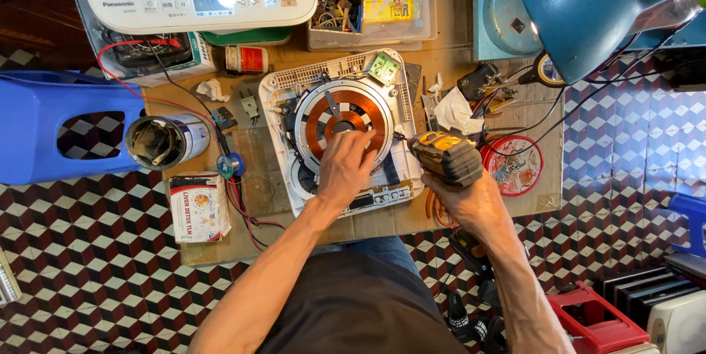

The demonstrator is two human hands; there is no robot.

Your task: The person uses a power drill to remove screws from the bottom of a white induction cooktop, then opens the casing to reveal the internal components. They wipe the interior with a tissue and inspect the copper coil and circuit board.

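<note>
On a cardboard-covered bench (220, 247) above a chequered floor, the cooker (294, 89) is seen already opened with its copper coil (368, 115) exposed at centre, the left hand (344, 166) laid fingers-down on the coil while the right hand (471, 203) is closed around a drill (445, 155) just beside it.

Two hands (346, 166), one cordless drill (445, 155), one opened induction cooker (338, 122), one can (165, 141).

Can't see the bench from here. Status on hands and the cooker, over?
Left hand flat on the copper coil of the opened induction cooker. Right hand gripping the cordless drill, bit at the coil's edge. Loose wires and tissue alongside.
</note>
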